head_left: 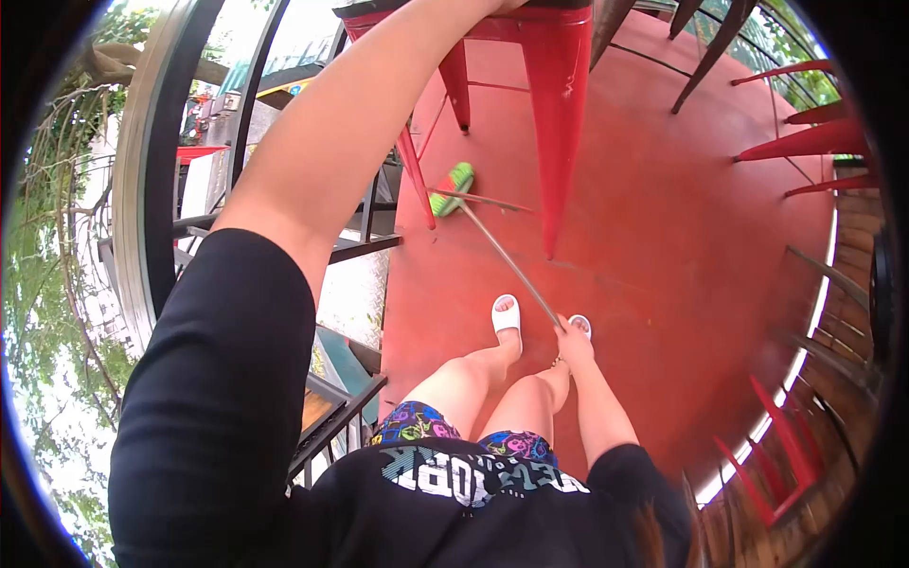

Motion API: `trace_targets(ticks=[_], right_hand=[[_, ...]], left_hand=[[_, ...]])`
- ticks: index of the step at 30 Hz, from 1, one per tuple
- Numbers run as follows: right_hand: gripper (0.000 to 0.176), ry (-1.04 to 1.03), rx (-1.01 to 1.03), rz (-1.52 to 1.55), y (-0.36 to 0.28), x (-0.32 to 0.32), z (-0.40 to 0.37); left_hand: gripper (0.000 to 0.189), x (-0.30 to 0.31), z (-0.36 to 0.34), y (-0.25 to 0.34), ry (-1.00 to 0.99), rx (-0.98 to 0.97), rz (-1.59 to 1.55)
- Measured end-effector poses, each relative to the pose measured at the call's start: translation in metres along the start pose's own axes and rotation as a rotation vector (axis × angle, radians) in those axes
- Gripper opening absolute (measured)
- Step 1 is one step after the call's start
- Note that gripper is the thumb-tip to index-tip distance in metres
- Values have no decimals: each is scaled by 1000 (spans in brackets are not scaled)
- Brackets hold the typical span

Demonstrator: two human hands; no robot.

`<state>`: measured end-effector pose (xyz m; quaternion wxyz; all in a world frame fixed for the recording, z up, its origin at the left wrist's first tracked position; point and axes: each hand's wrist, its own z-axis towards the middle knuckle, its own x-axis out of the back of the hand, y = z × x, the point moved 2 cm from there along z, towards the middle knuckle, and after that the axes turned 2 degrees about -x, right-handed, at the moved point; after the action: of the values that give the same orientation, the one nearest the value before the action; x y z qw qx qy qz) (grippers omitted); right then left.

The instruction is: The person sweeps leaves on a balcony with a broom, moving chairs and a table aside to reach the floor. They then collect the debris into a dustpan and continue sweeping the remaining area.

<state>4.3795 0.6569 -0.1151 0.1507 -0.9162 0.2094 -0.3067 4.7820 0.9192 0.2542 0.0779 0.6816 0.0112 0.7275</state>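
Observation:
My right hand is closed round the upper end of a thin-handled broom. Its green head rests on the red floor, behind a lower rung of a red metal stool. My left arm stretches up across the view to the stool's dark seat. Only a sliver of my left hand shows at the top edge, by the seat; its fingers are out of sight.
Black railing runs along the left, with foliage beyond. Dark chair legs stand at the upper right, near more red stool legs. A red metal frame is at the lower right. My white sandals are on the red floor.

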Motion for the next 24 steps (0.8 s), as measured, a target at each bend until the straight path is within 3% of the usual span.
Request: trace_targets(ticks=[1,5,9,14,18,20,22,24], right_hand=[[35,-37,-128,-58,23,8,-31],[34,25,-291,-87,108,26,-147],[33,69,-480,-132,145,56,-237],[34,209,-492,-19,178,97,-288],[33,303,-285,-20,181,147,-240],[32,161,-347,-100,149,186,-191],[31,230,-98,-135,147,201,-130],[32,214,17,-239,136,212,-62]], left_hand=[[54,3,-2,0,0,10,-14],[56,10,-11,4,-5,38,-64],[56,13,-17,8,6,47,-45],[56,8,-19,8,37,24,-53],[56,4,-31,10,73,9,-60],[55,-3,-35,6,100,-44,-84],[54,-6,-44,7,112,-39,-51],[53,1,-59,19,104,22,38]])
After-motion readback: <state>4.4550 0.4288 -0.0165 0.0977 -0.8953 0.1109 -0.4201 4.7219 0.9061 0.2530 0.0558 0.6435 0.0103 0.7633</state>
